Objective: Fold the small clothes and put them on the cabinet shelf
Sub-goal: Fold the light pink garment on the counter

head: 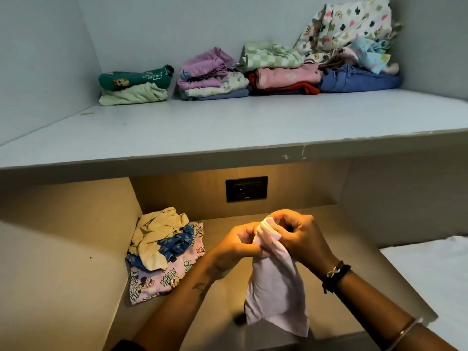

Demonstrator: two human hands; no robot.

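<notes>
Lower centre: left hand (pixel 238 245) and right hand (pixel 295 233) both pinching pale pink garment (pixel 274 287), hanging bunched; shaking it flat first would help.

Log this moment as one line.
step: folding | left hand, right hand: gripping pink cloth | loose pile: lower ledge | folded stacks: shelf

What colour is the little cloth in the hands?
Pale pink. The little cloth hangs from both hands, seen best in the head view.

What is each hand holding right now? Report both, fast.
Left hand: closed, pinching the top of the pale pink garment.
Right hand: closed, gripping the same garment's top edge.
</notes>
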